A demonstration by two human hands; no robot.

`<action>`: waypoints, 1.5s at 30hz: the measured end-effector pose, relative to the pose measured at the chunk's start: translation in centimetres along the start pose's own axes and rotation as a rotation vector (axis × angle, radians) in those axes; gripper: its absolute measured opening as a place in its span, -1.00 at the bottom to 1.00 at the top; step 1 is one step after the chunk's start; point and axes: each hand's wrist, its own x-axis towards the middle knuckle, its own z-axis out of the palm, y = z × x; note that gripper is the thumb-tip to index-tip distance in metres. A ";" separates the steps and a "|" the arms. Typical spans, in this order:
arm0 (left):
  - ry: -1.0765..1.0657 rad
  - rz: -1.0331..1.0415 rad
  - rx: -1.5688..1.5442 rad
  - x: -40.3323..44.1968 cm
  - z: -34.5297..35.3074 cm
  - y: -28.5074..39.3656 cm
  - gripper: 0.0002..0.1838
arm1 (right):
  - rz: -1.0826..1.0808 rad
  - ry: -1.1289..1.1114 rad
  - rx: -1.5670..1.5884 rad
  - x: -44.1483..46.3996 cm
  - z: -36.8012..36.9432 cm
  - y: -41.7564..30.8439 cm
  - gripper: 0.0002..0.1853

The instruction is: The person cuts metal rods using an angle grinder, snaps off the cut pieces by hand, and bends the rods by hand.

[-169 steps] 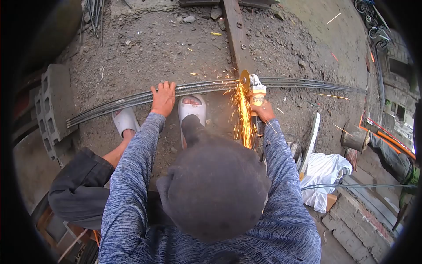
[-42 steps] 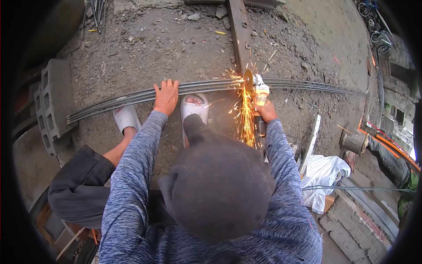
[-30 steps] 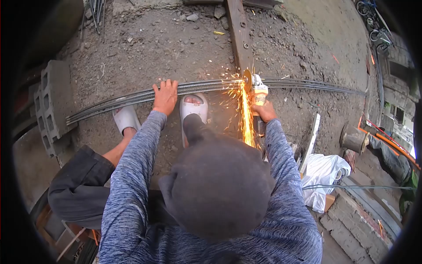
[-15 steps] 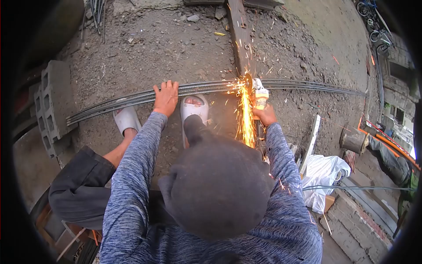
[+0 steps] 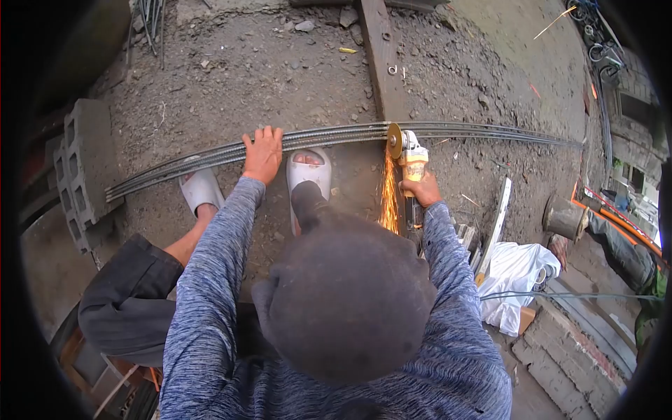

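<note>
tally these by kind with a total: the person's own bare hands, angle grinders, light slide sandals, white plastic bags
Bare hands: 2
Angle grinder: 1
Slide sandals: 2
White plastic bag: 1
Total: 6

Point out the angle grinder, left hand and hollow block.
Angle grinder (image 5: 414,168): head view, on its yellow body.
Left hand (image 5: 263,157): head view, on its back.
Hollow block (image 5: 95,154): head view, on its solid side.

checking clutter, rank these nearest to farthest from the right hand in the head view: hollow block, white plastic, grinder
1. Grinder, held in the right hand
2. White plastic, to the right
3. Hollow block, far left, past the left hand
</note>
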 end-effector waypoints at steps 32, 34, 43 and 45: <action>-0.014 0.015 0.015 0.1 -0.3 -0.1 -0.80 | -0.025 0.027 0.047 3.1 0.1 -1.7 -0.63; -0.007 0.015 0.012 0.0 -0.2 -0.1 -0.80 | -0.008 0.047 0.060 2.6 0.0 -2.4 -0.64; 0.015 0.014 0.015 0.0 -0.1 -0.1 -0.80 | -0.065 0.015 0.127 2.9 0.3 -1.3 -0.66; 0.013 0.010 0.041 0.0 0.1 -0.1 -0.81 | -0.047 0.004 0.106 3.7 0.2 -1.0 -0.64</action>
